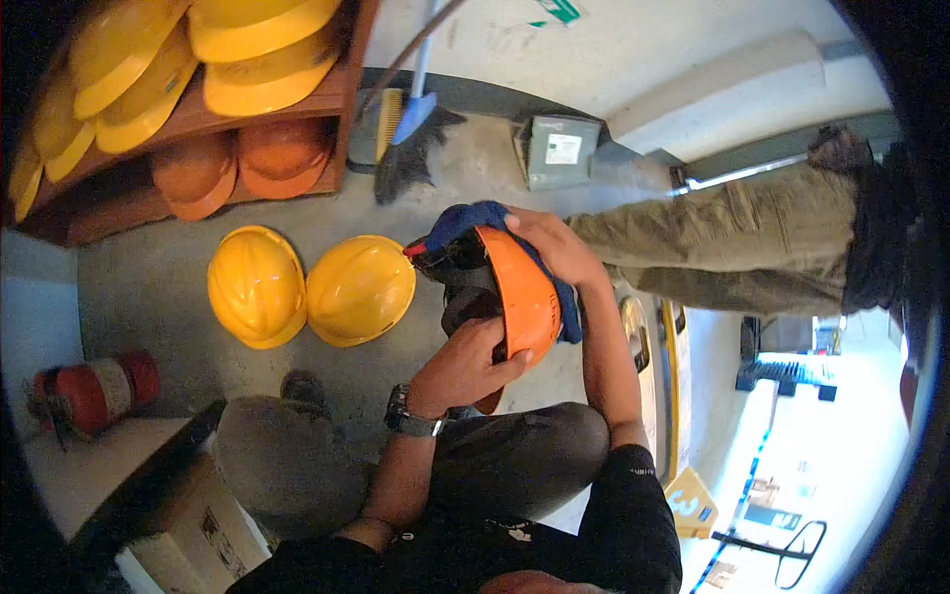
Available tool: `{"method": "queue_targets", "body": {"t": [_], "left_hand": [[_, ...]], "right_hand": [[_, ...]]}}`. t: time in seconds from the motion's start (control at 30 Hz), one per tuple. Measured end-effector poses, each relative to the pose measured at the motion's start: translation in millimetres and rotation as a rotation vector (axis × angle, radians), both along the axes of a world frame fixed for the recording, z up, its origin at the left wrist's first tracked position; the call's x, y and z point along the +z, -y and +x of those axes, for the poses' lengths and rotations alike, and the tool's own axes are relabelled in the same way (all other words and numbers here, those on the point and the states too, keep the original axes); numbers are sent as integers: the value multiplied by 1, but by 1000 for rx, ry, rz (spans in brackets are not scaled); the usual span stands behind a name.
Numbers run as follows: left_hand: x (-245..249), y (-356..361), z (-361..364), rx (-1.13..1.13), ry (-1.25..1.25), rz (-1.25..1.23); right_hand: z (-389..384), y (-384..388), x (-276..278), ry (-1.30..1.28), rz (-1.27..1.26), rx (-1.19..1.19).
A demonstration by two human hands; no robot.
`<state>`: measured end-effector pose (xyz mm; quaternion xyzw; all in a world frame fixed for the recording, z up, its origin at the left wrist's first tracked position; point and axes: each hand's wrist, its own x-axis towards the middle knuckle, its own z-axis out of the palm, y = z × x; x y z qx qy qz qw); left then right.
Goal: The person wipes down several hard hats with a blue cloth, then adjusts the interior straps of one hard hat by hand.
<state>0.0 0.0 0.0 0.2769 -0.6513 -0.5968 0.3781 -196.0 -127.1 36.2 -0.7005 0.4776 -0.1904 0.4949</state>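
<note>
An orange hard hat [529,292] is held up in front of my knees, its dark inner harness facing left. My left hand [470,366], with a black watch on the wrist, grips its near edge, the thumb outside on the shell and the fingers inside. My right hand [556,246] curves over the far side, pressing a dark blue cloth [480,215] against the shell. Part of the cloth shows behind the hat; the rest is hidden. Two yellow hard hats, a left one [257,287] and a right one [361,289], sit side by side on the floor.
A wooden shelf [348,94] holds several yellow hats and orange hats [287,158]. Nearby are a broom [411,144], a grey box [562,151], a red fire extinguisher [99,391] and a cardboard box [198,525]. Another person's trousered legs [732,238] are at right.
</note>
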Motion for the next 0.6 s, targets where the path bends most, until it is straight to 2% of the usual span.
{"method": "queue_targets", "body": {"t": [0.07,0.1,0.17,0.2,0.23,0.3,0.33,0.37,0.4,0.47,0.5,0.53,0.57,0.6], "left_hand": [[10,3,17,-171,-55,301],[11,12,-10,-198,-63,248],[9,7,-13,-159,-141,145],[11,9,-10,-170,-131,126],[16,8,-9,-165,-150,168],[14,9,-6,-161,-162,209],[10,10,-3,-127,-249,253],[6,10,-2,-91,-332,299],[2,9,-6,-94,-319,296],[-7,9,-18,211,-581,434],[-9,11,-26,216,-566,427],[-9,13,-35,325,-728,504],[-9,14,-41,436,-891,573],[-8,16,-44,446,-878,557]], "right_hand": [[-5,6,2,-65,333,-115],[-41,10,4,-74,280,-142],[-60,0,-24,-49,61,-556],[-61,-3,-10,130,237,-548],[-68,-7,-7,133,224,-555],[-79,-12,-9,527,335,-402],[-90,-11,-40,535,331,-404],[-107,-7,-95,747,328,-584],[-115,-4,-126,960,321,-761],[-110,0,-119,915,270,-749],[-102,-1,-107,854,222,-740],[-56,-24,-51,680,180,-886],[-39,-33,-48,701,188,-878],[-26,-38,-49,512,-18,-801]]}}
